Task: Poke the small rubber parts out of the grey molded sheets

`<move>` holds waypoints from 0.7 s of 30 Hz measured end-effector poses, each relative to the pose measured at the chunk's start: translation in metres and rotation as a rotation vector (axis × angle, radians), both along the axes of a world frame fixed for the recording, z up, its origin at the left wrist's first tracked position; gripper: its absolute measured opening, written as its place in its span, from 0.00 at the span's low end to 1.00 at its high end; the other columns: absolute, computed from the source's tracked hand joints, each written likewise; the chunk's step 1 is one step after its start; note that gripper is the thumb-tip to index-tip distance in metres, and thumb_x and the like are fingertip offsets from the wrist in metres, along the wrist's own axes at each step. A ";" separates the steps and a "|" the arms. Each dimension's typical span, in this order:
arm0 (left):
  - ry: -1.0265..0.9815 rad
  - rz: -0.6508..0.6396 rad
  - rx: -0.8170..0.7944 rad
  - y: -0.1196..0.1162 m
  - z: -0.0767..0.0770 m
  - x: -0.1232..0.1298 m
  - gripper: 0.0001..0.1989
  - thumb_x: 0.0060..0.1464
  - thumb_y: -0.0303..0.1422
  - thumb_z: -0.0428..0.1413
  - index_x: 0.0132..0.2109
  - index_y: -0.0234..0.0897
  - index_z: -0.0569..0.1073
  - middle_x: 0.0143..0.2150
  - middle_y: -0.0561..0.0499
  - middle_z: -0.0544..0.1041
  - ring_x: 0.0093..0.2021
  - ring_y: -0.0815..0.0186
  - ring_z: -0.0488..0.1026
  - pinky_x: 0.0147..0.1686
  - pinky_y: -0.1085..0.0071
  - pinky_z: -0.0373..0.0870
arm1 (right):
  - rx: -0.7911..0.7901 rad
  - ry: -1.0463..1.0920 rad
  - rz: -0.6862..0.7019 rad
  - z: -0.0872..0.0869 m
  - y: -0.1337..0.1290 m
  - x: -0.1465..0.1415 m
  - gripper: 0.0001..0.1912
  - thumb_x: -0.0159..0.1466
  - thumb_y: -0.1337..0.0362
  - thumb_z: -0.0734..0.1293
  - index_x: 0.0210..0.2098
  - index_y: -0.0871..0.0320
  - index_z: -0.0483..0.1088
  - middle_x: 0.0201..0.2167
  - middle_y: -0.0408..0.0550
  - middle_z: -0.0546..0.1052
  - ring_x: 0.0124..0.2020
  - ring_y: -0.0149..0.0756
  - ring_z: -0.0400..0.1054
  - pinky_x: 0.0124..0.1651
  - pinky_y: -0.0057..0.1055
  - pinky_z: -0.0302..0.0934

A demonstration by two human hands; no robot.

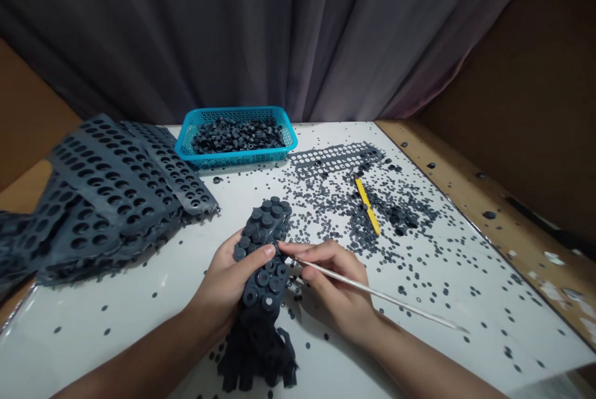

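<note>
A dark rubber sheet [267, 287] covered with round knobs, some with holes in them, is held up over the table's near middle. Around its left side my left hand [228, 278] is closed, thumb pressed across the front. My right hand [338, 281] pinches a thin pale metal rod [382, 295], which slants down to the right. The rod's near tip is by the sheet's right edge, and my right index finger reaches the sheet there. The sheet's lower end hangs folded and dark.
Stacked perforated rubber sheets [116, 188] lie left. A blue basket [237, 157] at the back holds small black parts. Right of it are a flat perforated strip [333, 157], a yellow tool [367, 203] and many scattered dark discs on the white table [153, 318]. A curtain [261, 33] hangs behind.
</note>
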State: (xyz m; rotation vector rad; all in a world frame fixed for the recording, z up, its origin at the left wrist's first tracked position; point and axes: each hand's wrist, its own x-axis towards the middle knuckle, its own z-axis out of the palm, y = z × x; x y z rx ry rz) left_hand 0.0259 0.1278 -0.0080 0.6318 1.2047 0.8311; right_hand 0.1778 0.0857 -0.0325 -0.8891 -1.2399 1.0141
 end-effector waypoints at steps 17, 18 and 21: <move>-0.016 -0.015 -0.018 0.000 -0.002 0.002 0.19 0.36 0.34 0.68 0.37 0.33 0.75 0.25 0.50 0.78 0.25 0.62 0.76 0.27 0.72 0.71 | 0.264 -0.428 -0.180 -0.005 -0.002 0.002 0.10 0.63 0.72 0.64 0.42 0.54 0.71 0.44 0.50 0.79 0.44 0.37 0.75 0.45 0.32 0.72; -0.021 -0.015 -0.023 0.000 -0.002 0.002 0.18 0.36 0.34 0.68 0.37 0.33 0.75 0.25 0.50 0.78 0.25 0.63 0.75 0.27 0.72 0.71 | 0.268 -0.441 -0.191 -0.006 -0.002 0.002 0.10 0.63 0.72 0.64 0.42 0.54 0.71 0.44 0.50 0.79 0.44 0.37 0.75 0.45 0.32 0.72; -0.030 -0.013 -0.044 -0.001 -0.002 0.002 0.18 0.37 0.33 0.67 0.37 0.34 0.75 0.25 0.51 0.78 0.24 0.64 0.75 0.25 0.73 0.70 | 0.263 -0.434 -0.228 -0.009 -0.002 0.002 0.11 0.63 0.73 0.63 0.44 0.54 0.70 0.45 0.50 0.79 0.46 0.38 0.75 0.46 0.33 0.72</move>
